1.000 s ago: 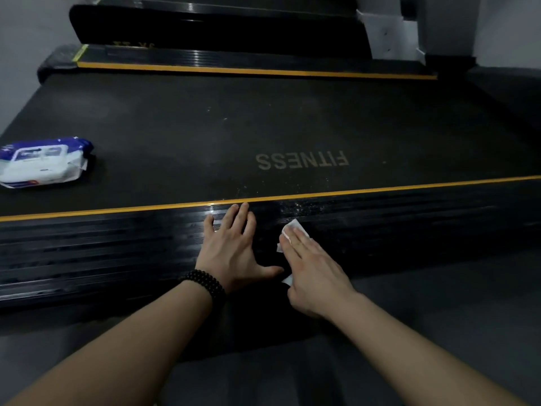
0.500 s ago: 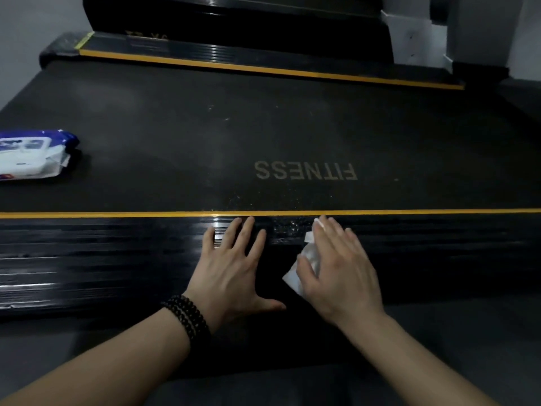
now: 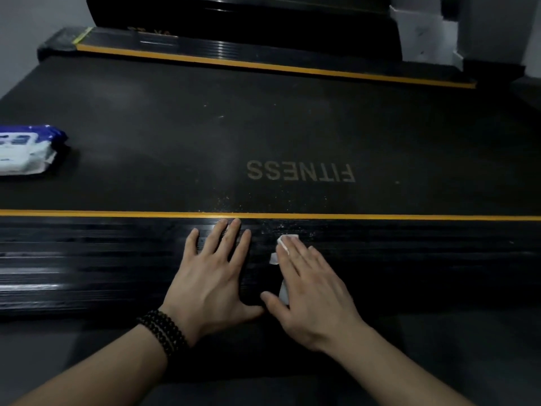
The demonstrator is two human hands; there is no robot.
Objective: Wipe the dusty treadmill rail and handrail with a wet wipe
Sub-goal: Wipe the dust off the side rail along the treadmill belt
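The near treadmill side rail (image 3: pixel 409 253) is black, ribbed and edged by a yellow stripe; pale dust specks lie on it just beyond my fingers. My right hand (image 3: pixel 310 288) lies flat with straight fingers on a white wet wipe (image 3: pixel 285 241), pressing it onto the rail; the wipe shows at the fingertips and beside the thumb. My left hand (image 3: pixel 213 276), with a dark bead bracelet at the wrist, rests flat on the rail just to the left, fingers spread. No handrail is in view.
The dark running belt (image 3: pixel 175 142) with the word FITNESS lies beyond the rail. A blue and white wet wipe pack (image 3: pixel 26 150) sits on the belt at the far left. The far side rail (image 3: pixel 263 57) and a dark machine housing stand behind.
My right hand with the wipe slid forward toward the yellow stripe, then drew back a little and to the left. My left hand stayed in place on the rail.
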